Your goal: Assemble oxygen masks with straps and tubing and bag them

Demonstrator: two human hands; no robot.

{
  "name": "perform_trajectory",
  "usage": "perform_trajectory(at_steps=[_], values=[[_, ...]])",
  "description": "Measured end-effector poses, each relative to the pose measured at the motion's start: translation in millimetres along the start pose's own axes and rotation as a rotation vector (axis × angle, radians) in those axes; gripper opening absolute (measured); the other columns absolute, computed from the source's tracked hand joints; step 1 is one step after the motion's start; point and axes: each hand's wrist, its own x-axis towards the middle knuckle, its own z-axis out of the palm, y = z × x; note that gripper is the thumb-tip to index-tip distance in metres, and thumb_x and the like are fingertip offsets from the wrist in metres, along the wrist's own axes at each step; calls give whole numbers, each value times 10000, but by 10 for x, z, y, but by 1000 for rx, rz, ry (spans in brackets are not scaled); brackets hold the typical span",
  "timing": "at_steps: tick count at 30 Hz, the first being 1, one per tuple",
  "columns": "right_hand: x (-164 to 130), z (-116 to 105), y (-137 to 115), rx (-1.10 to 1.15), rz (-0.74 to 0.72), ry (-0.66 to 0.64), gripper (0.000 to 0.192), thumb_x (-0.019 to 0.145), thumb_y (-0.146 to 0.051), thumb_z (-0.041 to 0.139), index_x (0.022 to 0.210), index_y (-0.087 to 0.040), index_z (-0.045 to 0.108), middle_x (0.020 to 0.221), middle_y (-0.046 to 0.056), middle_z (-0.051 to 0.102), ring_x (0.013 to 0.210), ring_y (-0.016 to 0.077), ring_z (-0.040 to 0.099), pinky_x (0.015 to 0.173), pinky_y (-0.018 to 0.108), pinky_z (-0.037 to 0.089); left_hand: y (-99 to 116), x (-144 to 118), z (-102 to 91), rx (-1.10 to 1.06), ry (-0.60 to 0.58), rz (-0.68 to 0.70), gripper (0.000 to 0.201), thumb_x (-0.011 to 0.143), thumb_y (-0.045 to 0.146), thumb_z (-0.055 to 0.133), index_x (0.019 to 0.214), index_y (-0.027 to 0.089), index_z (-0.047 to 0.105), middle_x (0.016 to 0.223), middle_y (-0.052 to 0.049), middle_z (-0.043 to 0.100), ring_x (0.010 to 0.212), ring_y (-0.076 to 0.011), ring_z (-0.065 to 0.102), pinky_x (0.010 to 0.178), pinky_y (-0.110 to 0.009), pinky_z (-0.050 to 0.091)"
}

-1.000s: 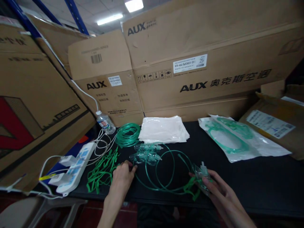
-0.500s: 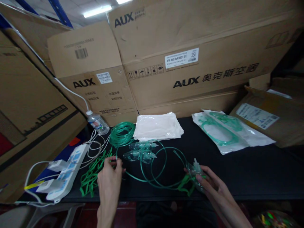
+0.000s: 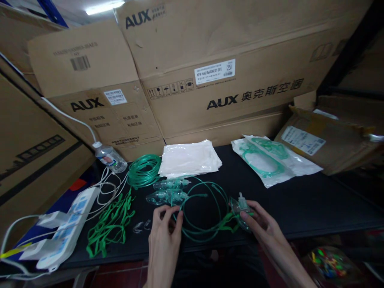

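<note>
My right hand (image 3: 260, 219) grips a clear oxygen mask (image 3: 240, 206) with a pale connector pointing up. A green elastic strap (image 3: 229, 222) hangs from that mask over the table. Toward the left, my left hand (image 3: 166, 224) pinches thin green tubing (image 3: 200, 240), which lies in loose loops between the hands. Just beyond my left fingers lie two more clear masks (image 3: 160, 197), side by side. A heap of green elastic straps (image 3: 112, 224) and small clear plastic pieces (image 3: 138, 228) are left of that hand.
Behind are coiled green tubing (image 3: 144, 171), white plastic bags (image 3: 190, 159) and packed mask sets (image 3: 267, 162). A bottle (image 3: 110, 158) and power strip (image 3: 70, 228) with cables stand left. An open carton (image 3: 312, 134) is at right, large AUX boxes (image 3: 180, 116) at the back.
My left hand has moved right from beside the strap heap, bringing the tubing into tighter loops. The right hand still holds the mask. The view has shifted right.
</note>
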Motion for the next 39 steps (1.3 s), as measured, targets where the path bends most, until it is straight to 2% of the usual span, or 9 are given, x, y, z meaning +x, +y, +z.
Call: perform_trajectory(at_steps=[3, 6, 11, 16, 19, 22, 30, 35, 39], values=[[33, -44, 9, 1, -9, 23, 407, 824, -525, 815, 1129, -278, 708, 1113, 65, 779, 1081, 275, 693, 928, 337, 504, -68, 0, 38, 24, 84, -45, 457, 888, 616, 582, 963, 222, 801, 1174, -137, 639, 596, -180, 693, 546, -343, 601], [59, -52, 57, 8, -24, 20, 401, 834, -518, 808, 1136, -272, 711, 1105, 71, 783, 1079, 279, 694, 922, 342, 510, -32, 8, 4, -53, -4, -40, 413, 914, 576, 581, 1004, 231, 790, 1091, -101, 719, 594, -184, 700, 574, -328, 611], [51, -81, 75, 15, -25, 42, 415, 831, -519, 806, 1156, -281, 705, 1157, 76, 781, 1088, 285, 698, 955, 364, 508, 257, -102, 39, -208, -61, -6, 317, 950, 510, 603, 1063, 255, 755, 984, -40, 785, 725, -196, 757, 660, -271, 613], [46, -229, -47, 24, -43, 137, 446, 815, -516, 820, 1179, -290, 696, 1171, 78, 787, 1125, 303, 690, 1026, 406, 471, 381, -203, 251, -193, -315, -137, 311, 995, 482, 541, 1133, 244, 685, 852, -13, 808, 619, -189, 756, 589, -255, 565], [107, -293, -137, 66, -51, 157, 425, 796, -465, 858, 1152, -285, 713, 1134, 79, 801, 1117, 306, 696, 1076, 440, 430, 337, -157, 342, -19, -389, -53, 253, 1009, 379, 524, 1117, 247, 710, 954, -31, 804, 690, -198, 769, 635, -275, 564], [211, -324, -203, 124, -70, 169, 373, 798, -438, 860, 1111, -282, 732, 1072, 73, 814, 1116, 314, 708, 1102, 484, 424, 278, -71, 386, 188, -300, 59, 208, 985, 291, 572, 1080, 239, 750, 1094, -60, 757, 760, -210, 768, 666, -298, 574], [279, -455, -277, 229, -147, 361, 276, 859, -558, 706, 902, -292, 764, 1030, 53, 811, 1187, 331, 698, 1121, 534, 472, 289, 77, 575, 360, -259, 203, 374, 1003, 266, 611, 1361, 159, 626, 1271, -137, 673, 982, -276, 768, 805, -363, 628], [237, -249, -164, 67, -113, 361, 368, 844, -593, 721, 1017, -269, 731, 1167, 91, 797, 1162, 356, 708, 1055, 543, 511, 410, 194, 660, 394, -365, 281, 365, 1020, 160, 550, 1382, 188, 589, 1304, -119, 644, 843, -225, 777, 669, -300, 599], [356, -64, -61, -153, -152, 431, 440, 867, -651, 673, 1106, -283, 639, 1135, 85, 793, 1093, 339, 710, 997, 501, 516, 455, 230, 663, 393, -404, 318, 232, 1001, 139, 572, 1204, 222, 648, 1103, -59, 679, 809, -224, 766, 633, -287, 570]])
